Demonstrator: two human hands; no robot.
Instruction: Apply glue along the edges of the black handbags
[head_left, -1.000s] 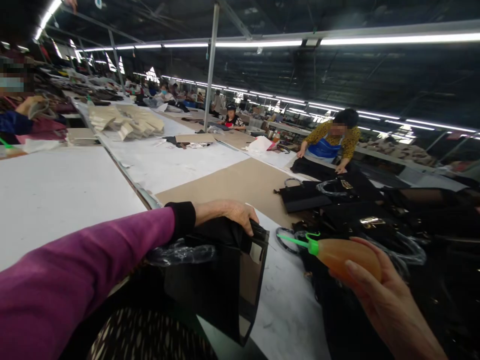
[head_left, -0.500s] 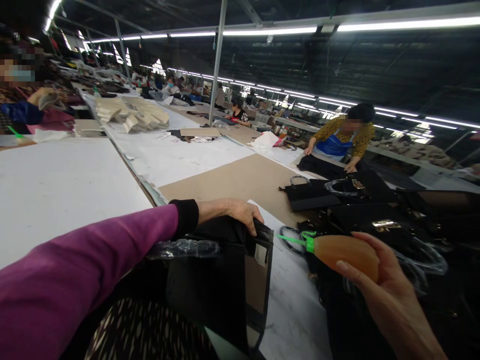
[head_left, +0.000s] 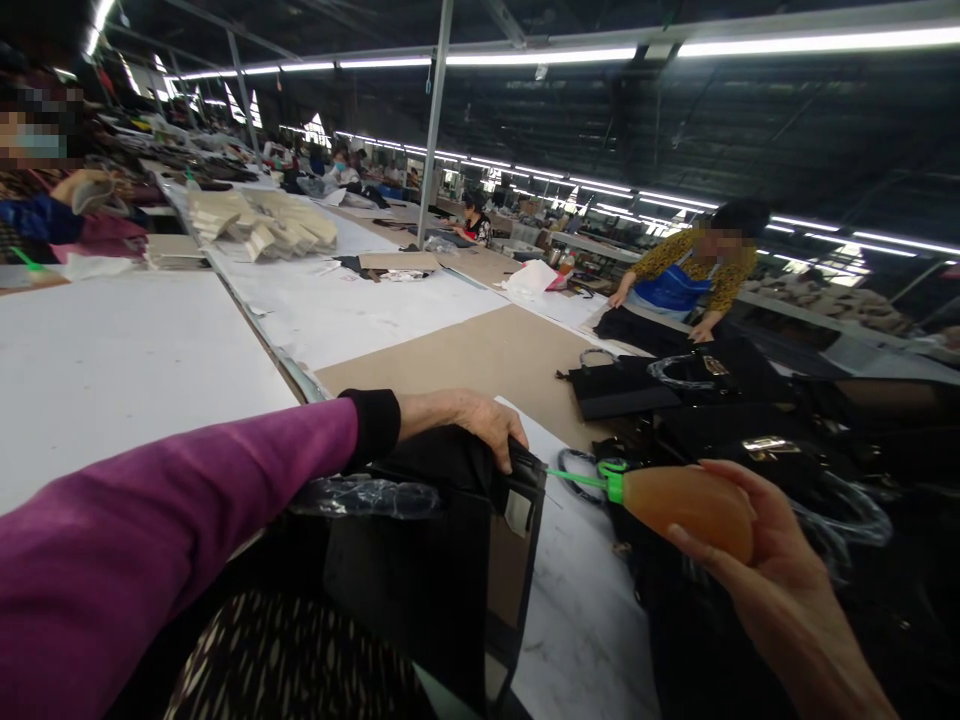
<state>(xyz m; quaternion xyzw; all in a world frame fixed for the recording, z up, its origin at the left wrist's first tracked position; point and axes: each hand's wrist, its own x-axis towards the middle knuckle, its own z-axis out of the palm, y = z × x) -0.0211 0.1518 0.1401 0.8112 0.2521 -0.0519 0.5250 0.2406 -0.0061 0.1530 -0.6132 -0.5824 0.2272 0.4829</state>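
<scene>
My left hand [head_left: 487,425] is closed on the top edge of a black handbag [head_left: 420,580], fingers bent over its corner. The bag stands tilted in front of me, with a brown inner panel and a small white patch showing at its side. A plastic-wrapped handle [head_left: 367,497] lies below my left sleeve. In my right hand [head_left: 772,560] is a squeeze bottle [head_left: 686,510] of amber liquid, lying sideways with a green cap. Its thin green nozzle points left, and the tip is at the bag's upper side edge; whether it touches I cannot tell.
Several black handbags [head_left: 765,420] with wrapped handles pile up at the right. Behind them a co-worker in a blue apron [head_left: 675,290] handles black material. Cream-coloured pieces [head_left: 262,225] lie farther back on the white table [head_left: 112,370]. Another person [head_left: 75,210] sits at the far left.
The bottle in my right hand has shifted slightly left, bringing its nozzle tip to the bag's edge. My left hand keeps its hold, and the bag's lower part has swung slightly left.
</scene>
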